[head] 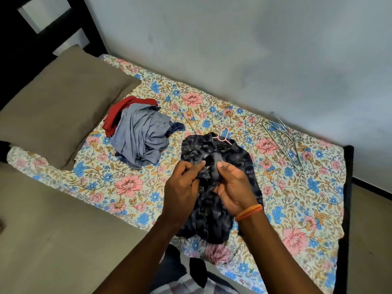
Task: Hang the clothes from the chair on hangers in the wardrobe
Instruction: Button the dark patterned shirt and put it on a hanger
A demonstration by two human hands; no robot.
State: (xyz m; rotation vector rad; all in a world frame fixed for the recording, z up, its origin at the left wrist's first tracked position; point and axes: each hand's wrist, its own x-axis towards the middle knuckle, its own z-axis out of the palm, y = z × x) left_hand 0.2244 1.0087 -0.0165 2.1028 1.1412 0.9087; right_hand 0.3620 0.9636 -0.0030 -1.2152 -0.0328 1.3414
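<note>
A dark patterned shirt (214, 217) lies on the floral bedsheet with a pink hanger (224, 135) showing at its collar. My left hand (184, 187) and my right hand (232, 188) both pinch the shirt's front edges near the chest, thumbs on top of the fabric. A pile of clothes (140, 135) lies to the left, grey cloth on top with a red garment (124, 109) and a dark checked piece under it. Metal wire hangers (285, 139) lie on the bed to the right.
The bed (275, 209) stands against a pale wall, with a brown pillow (63, 107) at its left end and a dark frame at both ends. Beige floor lies at the lower left.
</note>
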